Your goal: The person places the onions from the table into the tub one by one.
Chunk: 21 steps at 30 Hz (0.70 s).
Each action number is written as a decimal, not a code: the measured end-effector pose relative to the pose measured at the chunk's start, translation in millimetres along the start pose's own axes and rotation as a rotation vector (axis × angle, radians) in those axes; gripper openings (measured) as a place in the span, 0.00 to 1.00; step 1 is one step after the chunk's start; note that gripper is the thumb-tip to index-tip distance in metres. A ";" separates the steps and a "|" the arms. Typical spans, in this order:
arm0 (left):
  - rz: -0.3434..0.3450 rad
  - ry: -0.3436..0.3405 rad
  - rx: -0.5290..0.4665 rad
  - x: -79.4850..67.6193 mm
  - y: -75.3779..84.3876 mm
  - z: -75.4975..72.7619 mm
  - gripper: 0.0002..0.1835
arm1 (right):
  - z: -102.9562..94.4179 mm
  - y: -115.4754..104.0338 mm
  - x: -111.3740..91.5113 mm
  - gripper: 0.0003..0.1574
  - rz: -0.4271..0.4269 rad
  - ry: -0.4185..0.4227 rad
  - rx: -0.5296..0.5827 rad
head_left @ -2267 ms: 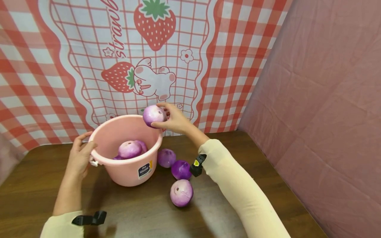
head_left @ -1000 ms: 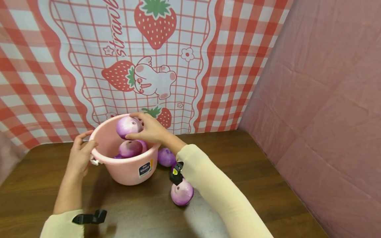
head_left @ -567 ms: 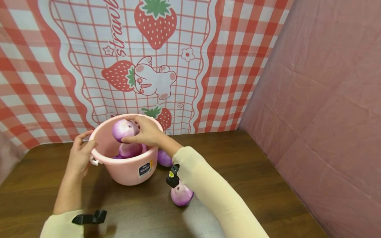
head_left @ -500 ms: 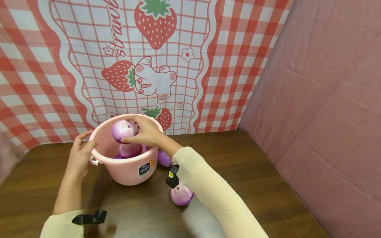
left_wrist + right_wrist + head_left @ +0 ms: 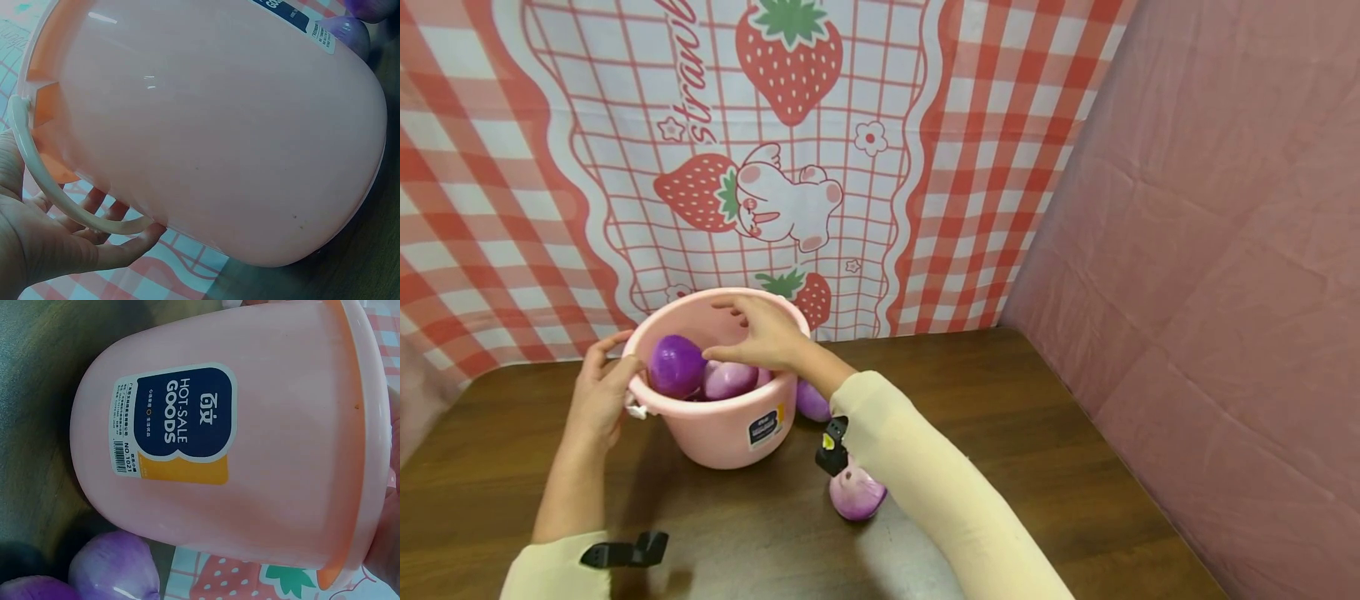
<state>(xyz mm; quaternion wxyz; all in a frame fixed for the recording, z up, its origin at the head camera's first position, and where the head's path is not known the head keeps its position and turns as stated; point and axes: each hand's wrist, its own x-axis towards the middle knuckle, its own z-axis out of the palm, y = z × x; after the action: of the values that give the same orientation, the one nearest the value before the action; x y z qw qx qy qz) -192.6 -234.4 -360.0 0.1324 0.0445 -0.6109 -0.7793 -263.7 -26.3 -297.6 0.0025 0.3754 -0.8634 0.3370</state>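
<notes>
A hand could pass between the right sleeve and the table's right edge. The right fingers crowd the bucket's mouth; the left fingers block its rim toward the left edge. A violet onion and pale onion (both partly hidden) obstruct the sleeve's near side.

A pink bucket has a blue and yellow label saying HOT-SALE GOODS. Two purple onions sit near it. Part of the right hand shows past the bucket's rim.
</notes>
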 end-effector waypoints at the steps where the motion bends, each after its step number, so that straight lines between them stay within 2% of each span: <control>1: 0.001 0.000 0.003 -0.1 0.0 0.1 0.19 | -0.1 0.0 -0.2 0.44 0.000 0.000 -0.003; 9: -0.006 0.004 0.008 0.0 0.3 -0.2 0.19 | -3.0 2.7 -1.0 0.43 -0.028 0.025 0.026; 16: -0.014 0.003 0.005 0.9 0.1 -0.2 0.19 | -10.7 2.9 -4.4 0.42 0.082 0.022 0.002; 21: -0.011 0.002 0.002 0.3 0.4 0.1 0.19 | -16.7 5.3 -5.8 0.41 0.101 0.027 -0.015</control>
<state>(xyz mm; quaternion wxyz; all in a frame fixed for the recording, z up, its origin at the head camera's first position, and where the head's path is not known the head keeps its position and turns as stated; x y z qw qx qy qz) -192.8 -234.5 -359.6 0.1289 0.0487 -0.6114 -0.7792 -267.2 -10.1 -289.2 0.0000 0.3269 -0.8836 0.3351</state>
